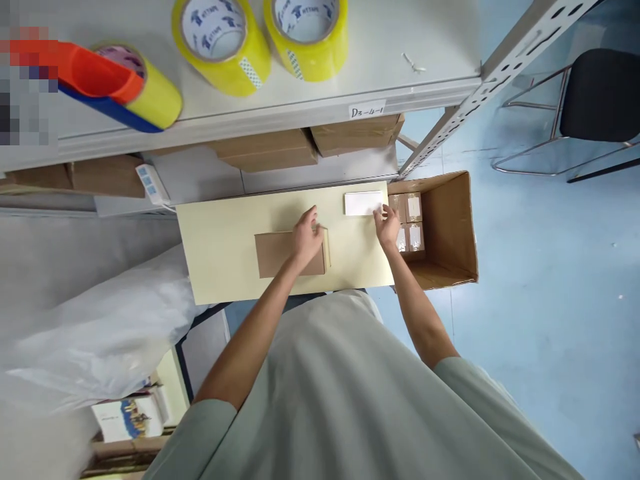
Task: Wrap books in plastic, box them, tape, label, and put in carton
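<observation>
A flat brown cardboard box lies on the pale yellow tabletop. My left hand is over its upper right part, fingers loosely bent and apart, with nothing visible in them. Further right, a small stack of white paper slips lies near the table's far edge. The fingers of my right hand pinch at the lower right corner of that stack. Just past the table's right end stands an open carton, holding several small brown boxes with white labels.
Above the table's far side runs a grey shelf with yellow tape rolls and a red-and-blue tape dispenser. A perforated upright post rises behind the carton. White plastic sacking bulges at left; a black chair stands far right.
</observation>
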Action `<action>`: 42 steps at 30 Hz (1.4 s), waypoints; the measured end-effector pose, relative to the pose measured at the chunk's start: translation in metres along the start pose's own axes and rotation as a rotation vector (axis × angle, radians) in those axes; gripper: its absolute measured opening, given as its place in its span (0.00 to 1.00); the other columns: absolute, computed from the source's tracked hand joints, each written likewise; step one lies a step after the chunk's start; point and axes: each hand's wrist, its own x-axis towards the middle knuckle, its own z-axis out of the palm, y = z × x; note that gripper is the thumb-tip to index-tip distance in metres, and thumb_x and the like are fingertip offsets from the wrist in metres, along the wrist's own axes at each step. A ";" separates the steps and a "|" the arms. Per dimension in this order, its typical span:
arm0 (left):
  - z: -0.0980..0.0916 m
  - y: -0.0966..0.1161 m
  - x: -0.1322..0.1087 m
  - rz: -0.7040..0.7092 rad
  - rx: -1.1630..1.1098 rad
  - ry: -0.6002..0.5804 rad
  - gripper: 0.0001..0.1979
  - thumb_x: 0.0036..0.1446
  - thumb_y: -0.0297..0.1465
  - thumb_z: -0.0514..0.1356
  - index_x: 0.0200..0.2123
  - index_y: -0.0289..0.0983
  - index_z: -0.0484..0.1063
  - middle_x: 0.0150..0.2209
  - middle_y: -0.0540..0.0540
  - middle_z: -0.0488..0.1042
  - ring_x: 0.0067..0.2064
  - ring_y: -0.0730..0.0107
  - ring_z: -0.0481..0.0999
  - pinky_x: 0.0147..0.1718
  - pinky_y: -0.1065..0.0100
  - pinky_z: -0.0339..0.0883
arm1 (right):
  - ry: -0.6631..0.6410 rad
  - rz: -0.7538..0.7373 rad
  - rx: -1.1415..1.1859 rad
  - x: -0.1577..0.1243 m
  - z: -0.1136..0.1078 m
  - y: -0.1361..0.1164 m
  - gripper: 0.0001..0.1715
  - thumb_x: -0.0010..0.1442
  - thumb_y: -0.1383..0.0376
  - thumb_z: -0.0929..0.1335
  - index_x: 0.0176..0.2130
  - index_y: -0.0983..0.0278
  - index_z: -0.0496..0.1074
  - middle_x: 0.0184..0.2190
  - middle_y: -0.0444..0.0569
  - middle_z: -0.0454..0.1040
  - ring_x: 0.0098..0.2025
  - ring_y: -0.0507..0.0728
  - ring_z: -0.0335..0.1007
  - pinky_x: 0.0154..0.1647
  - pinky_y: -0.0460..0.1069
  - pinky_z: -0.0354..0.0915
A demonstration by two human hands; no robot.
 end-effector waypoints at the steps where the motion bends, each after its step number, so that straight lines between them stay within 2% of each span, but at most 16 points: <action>1: 0.018 0.006 0.011 -0.018 -0.043 -0.031 0.32 0.66 0.26 0.63 0.72 0.39 0.73 0.69 0.35 0.77 0.68 0.50 0.81 0.70 0.53 0.75 | -0.002 0.003 -0.009 0.004 0.002 0.000 0.28 0.77 0.50 0.69 0.64 0.65 0.79 0.63 0.67 0.77 0.53 0.65 0.84 0.56 0.58 0.81; 4: 0.062 0.016 0.042 -0.150 -0.152 -0.087 0.36 0.62 0.25 0.67 0.74 0.39 0.71 0.72 0.33 0.76 0.69 0.48 0.80 0.70 0.51 0.74 | -0.017 -0.018 -0.047 0.010 0.006 0.001 0.26 0.77 0.51 0.69 0.63 0.65 0.79 0.61 0.65 0.76 0.52 0.65 0.83 0.56 0.58 0.80; 6: 0.082 0.017 0.058 -0.253 -0.194 -0.090 0.40 0.60 0.22 0.67 0.75 0.40 0.69 0.73 0.33 0.73 0.70 0.47 0.79 0.70 0.50 0.74 | -0.021 -0.040 -0.082 0.010 0.008 0.003 0.23 0.77 0.53 0.69 0.61 0.64 0.80 0.59 0.64 0.76 0.52 0.65 0.82 0.57 0.58 0.79; 8: 0.094 0.015 0.069 -0.321 -0.206 -0.088 0.43 0.59 0.20 0.66 0.77 0.40 0.67 0.75 0.32 0.72 0.72 0.47 0.77 0.71 0.50 0.72 | -0.017 -0.064 -0.098 0.010 0.009 0.004 0.21 0.77 0.55 0.69 0.59 0.64 0.81 0.58 0.62 0.76 0.52 0.64 0.81 0.57 0.58 0.79; 11: 0.103 0.011 0.074 -0.331 -0.206 -0.096 0.44 0.59 0.18 0.64 0.78 0.39 0.65 0.75 0.33 0.72 0.72 0.49 0.77 0.73 0.50 0.71 | -0.005 -0.098 -0.080 0.009 0.011 0.007 0.20 0.77 0.55 0.69 0.59 0.62 0.80 0.57 0.61 0.76 0.52 0.63 0.80 0.57 0.57 0.79; 16: 0.111 0.008 0.069 -0.274 -0.201 -0.090 0.43 0.60 0.20 0.66 0.78 0.39 0.66 0.74 0.33 0.73 0.71 0.47 0.78 0.70 0.51 0.74 | -0.010 -0.108 -0.075 0.009 0.013 0.011 0.19 0.77 0.55 0.68 0.58 0.62 0.80 0.55 0.59 0.76 0.51 0.63 0.80 0.58 0.58 0.79; 21: 0.112 0.015 0.062 -0.216 -0.142 0.002 0.39 0.60 0.21 0.67 0.74 0.43 0.70 0.69 0.37 0.79 0.66 0.52 0.82 0.65 0.54 0.78 | -0.008 -0.085 -0.056 0.010 0.016 0.011 0.21 0.78 0.54 0.68 0.60 0.61 0.79 0.56 0.59 0.75 0.54 0.63 0.80 0.60 0.58 0.78; 25: 0.107 0.027 0.061 -0.222 -0.129 0.093 0.29 0.59 0.26 0.73 0.64 0.40 0.79 0.53 0.40 0.87 0.52 0.56 0.88 0.55 0.58 0.82 | -0.018 -0.071 -0.025 0.009 0.016 0.009 0.24 0.78 0.54 0.67 0.64 0.63 0.77 0.60 0.62 0.74 0.56 0.65 0.81 0.61 0.60 0.78; 27: 0.105 0.032 0.062 -0.223 -0.137 0.133 0.21 0.58 0.29 0.75 0.54 0.39 0.82 0.44 0.44 0.88 0.46 0.58 0.88 0.52 0.60 0.81 | -0.023 -0.075 -0.014 0.009 0.014 0.008 0.23 0.78 0.54 0.68 0.63 0.62 0.77 0.59 0.62 0.75 0.55 0.65 0.81 0.61 0.60 0.77; 29: 0.103 0.036 0.064 -0.223 -0.166 0.153 0.14 0.57 0.30 0.75 0.47 0.39 0.84 0.40 0.46 0.87 0.43 0.59 0.88 0.49 0.61 0.81 | -0.023 -0.091 -0.002 0.008 0.012 0.008 0.20 0.77 0.55 0.68 0.61 0.62 0.78 0.57 0.60 0.75 0.55 0.65 0.81 0.62 0.60 0.77; 35: 0.097 0.042 0.069 -0.262 -0.236 0.122 0.11 0.56 0.36 0.76 0.40 0.39 0.83 0.38 0.45 0.88 0.43 0.57 0.88 0.44 0.63 0.80 | 0.011 -0.108 0.083 0.001 0.006 0.006 0.18 0.76 0.56 0.69 0.59 0.61 0.79 0.55 0.59 0.78 0.53 0.63 0.81 0.59 0.58 0.78; 39: 0.093 0.048 0.070 -0.262 -0.233 0.131 0.09 0.58 0.35 0.74 0.38 0.40 0.80 0.40 0.45 0.88 0.45 0.59 0.88 0.45 0.65 0.79 | 0.045 0.001 0.189 -0.003 0.002 0.000 0.24 0.74 0.53 0.71 0.61 0.64 0.79 0.47 0.57 0.83 0.47 0.62 0.82 0.55 0.56 0.78; 42: 0.091 0.051 0.071 -0.272 -0.182 0.127 0.07 0.60 0.34 0.73 0.38 0.40 0.79 0.39 0.46 0.87 0.43 0.60 0.87 0.44 0.67 0.77 | 0.013 0.083 0.245 -0.003 -0.003 -0.008 0.27 0.74 0.53 0.71 0.63 0.67 0.79 0.43 0.54 0.86 0.44 0.60 0.84 0.55 0.54 0.78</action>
